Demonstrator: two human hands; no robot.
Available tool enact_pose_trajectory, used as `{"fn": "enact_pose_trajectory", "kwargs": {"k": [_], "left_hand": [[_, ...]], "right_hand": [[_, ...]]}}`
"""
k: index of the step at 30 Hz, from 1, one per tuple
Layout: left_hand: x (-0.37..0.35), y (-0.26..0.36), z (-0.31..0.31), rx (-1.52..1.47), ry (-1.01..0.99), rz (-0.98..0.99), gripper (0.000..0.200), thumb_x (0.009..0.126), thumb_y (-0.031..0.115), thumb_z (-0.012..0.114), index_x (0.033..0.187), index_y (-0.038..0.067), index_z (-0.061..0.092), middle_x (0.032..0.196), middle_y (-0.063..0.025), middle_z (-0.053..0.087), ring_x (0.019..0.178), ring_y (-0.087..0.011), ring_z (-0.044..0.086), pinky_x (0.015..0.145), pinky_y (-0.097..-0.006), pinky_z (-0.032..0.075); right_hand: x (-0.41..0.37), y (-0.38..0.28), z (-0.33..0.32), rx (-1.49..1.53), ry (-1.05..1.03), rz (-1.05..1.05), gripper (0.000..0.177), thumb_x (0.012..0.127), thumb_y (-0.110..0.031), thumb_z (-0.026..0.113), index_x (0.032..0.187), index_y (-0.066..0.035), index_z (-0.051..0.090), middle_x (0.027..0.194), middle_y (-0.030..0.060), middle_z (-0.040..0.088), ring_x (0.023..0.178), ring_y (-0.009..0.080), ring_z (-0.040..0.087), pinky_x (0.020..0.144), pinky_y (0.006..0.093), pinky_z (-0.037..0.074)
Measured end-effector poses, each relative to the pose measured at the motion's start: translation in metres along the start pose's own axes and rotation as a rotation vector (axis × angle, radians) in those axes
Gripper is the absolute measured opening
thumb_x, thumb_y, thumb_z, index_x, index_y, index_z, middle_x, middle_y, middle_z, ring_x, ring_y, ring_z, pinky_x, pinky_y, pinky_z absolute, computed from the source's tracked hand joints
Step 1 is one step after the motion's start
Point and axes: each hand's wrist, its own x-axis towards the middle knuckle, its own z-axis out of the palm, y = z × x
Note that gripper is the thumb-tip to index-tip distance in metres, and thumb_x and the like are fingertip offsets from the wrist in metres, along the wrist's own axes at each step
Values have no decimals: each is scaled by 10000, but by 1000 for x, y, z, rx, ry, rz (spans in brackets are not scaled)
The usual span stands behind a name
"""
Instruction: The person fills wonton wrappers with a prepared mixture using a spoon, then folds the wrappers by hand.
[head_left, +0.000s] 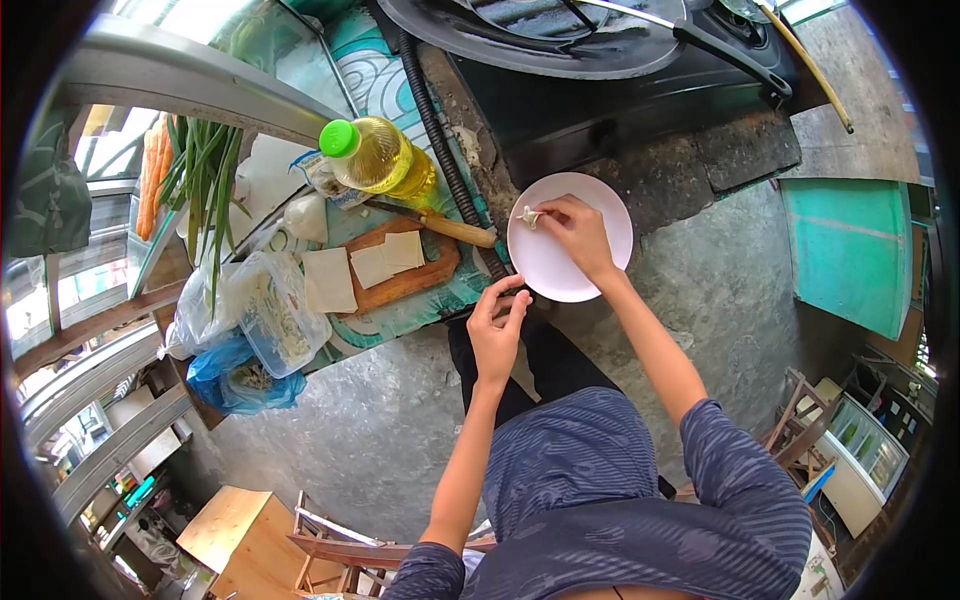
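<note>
My right hand (578, 236) reaches over a pale pink plate (580, 282) and pinches a small whitish folded dumpling (530, 217) near the plate's left side. Close to the plate's lower left rim is my left hand (496, 325), its fingers loosely curved and apart, with nothing visible in them. Square dough wrappers (370, 266) lie on and beside a wooden cutting board (437, 268) to the left. Beyond the board rests a knife with a wooden handle (460, 230). A clear plastic tub (282, 325) holds a pale, chopped-looking mixture.
An oil bottle (385, 160) with a green cap stands behind the board. A blue plastic bag (235, 382) sits at the counter's near left edge. Green onions (205, 180) hang at the left. A black stove (600, 115) bears a large pan (540, 50) at the back.
</note>
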Motion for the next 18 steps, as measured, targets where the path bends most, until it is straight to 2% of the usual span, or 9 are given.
{"fn": "enact_pose_trajectory", "kwargs": {"k": [3,15,18], "left_hand": [[0,0,1,-7,31,3,192,864,58,614,1042,-12,610,992,-63,610,820,-114,637,660,-221,537],[-1,-2,-17,25,32,52,184,855,57,622,1033,7,628,998,-56,588,810,-92,608,631,-209,525],[-5,-3,-28,48,19,37,200,868,80,616,1050,-3,606,1034,-54,589,836,-117,631,677,-232,533]], "right_hand": [[1,2,2,-46,11,-10,168,789,-86,637,931,-5,676,848,97,633,751,194,637,670,279,489],[2,-4,7,-130,67,-19,150,791,-99,635,911,-17,673,860,95,620,725,205,626,652,289,484],[4,-3,12,-157,95,-37,153,789,-93,634,916,-18,673,841,89,614,690,186,604,634,279,475]]}}
